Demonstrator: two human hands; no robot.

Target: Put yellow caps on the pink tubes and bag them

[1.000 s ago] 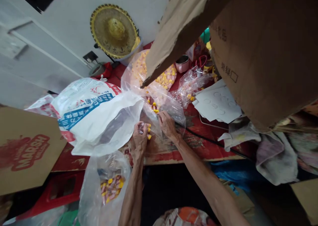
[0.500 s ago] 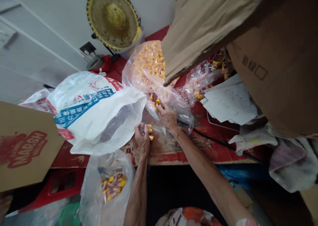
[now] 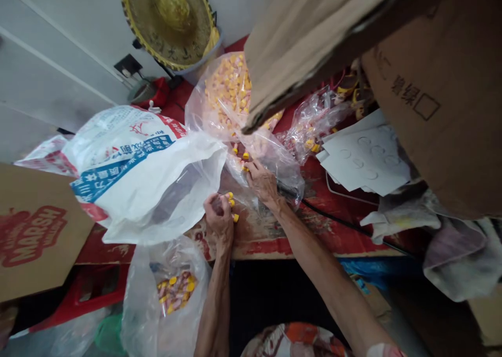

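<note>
The left hand point(image 3: 218, 222) is curled, pinching small yellow-capped pieces point(image 3: 232, 203). Just beside it, the right hand point(image 3: 262, 183) lies loosely spread on a clear plastic bag point(image 3: 225, 93), which still holds the bulk, heaped beyond the left hand. Nearer the person than the left hand, a second clear bag point(image 3: 164, 307) has only a small handful so far.

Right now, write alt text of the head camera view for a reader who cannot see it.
The left hand holds small yellow-capped pieces over a red table, while the right hand rests on a clear plastic bag filled with more of them.
</note>
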